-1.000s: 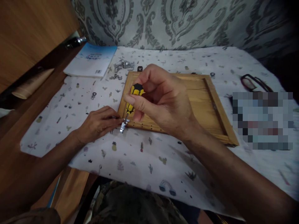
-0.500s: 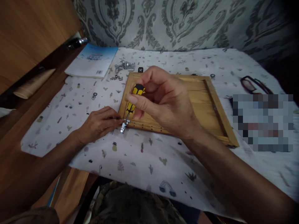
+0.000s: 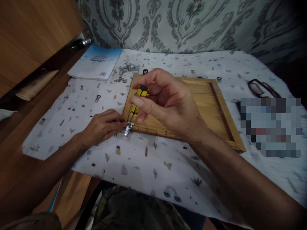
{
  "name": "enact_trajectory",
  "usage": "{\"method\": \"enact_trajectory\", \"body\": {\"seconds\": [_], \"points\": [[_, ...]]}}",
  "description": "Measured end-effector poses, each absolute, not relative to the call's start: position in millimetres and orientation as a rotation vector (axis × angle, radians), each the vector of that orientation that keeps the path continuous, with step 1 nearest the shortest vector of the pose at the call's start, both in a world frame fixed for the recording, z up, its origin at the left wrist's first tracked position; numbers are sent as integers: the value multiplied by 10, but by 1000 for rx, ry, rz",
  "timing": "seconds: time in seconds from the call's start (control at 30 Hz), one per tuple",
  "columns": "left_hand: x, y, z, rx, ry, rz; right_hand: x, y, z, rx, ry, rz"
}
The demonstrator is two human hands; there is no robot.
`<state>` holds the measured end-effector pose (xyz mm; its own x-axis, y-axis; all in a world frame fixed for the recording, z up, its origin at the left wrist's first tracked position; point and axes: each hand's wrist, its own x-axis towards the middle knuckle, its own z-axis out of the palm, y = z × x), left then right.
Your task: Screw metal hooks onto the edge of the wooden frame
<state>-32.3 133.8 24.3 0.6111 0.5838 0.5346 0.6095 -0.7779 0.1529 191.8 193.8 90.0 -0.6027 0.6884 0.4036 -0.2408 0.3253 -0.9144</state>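
My right hand (image 3: 168, 102) is closed around a small yellow-and-black screwdriver (image 3: 139, 99), its tip pointing down at a small metal bracket (image 3: 127, 129) on the near left corner of a wooden frame (image 3: 223, 105). My left hand (image 3: 102, 127) rests on the patterned cloth, its fingertips pinching that bracket against the frame's edge. A row of small holes runs along the frame's near side.
A blue-and-white booklet (image 3: 96, 62) lies at the back left, with a pile of metal hardware (image 3: 127, 68) beside it. Dark glasses (image 3: 260, 88) lie at the right, above a blurred patch. The patterned cloth (image 3: 144, 166) covers a wooden table; a wooden panel stands at left.
The view shifts slightly; my right hand's fingers have shifted a little on the screwdriver handle. My left hand stays on the bracket.
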Motion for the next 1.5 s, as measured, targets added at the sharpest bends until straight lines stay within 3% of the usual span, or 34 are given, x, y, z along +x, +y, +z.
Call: {"method": "enact_trajectory", "body": {"seconds": [0.8,1.5], "points": [[-349,1350,230,-2772,-1025,-878,1874,1909,854,-469,-1741,1348],[-354,1366,221,-2810,-1066,-920,1923,1908,920,-339,-1801,1501]]}}
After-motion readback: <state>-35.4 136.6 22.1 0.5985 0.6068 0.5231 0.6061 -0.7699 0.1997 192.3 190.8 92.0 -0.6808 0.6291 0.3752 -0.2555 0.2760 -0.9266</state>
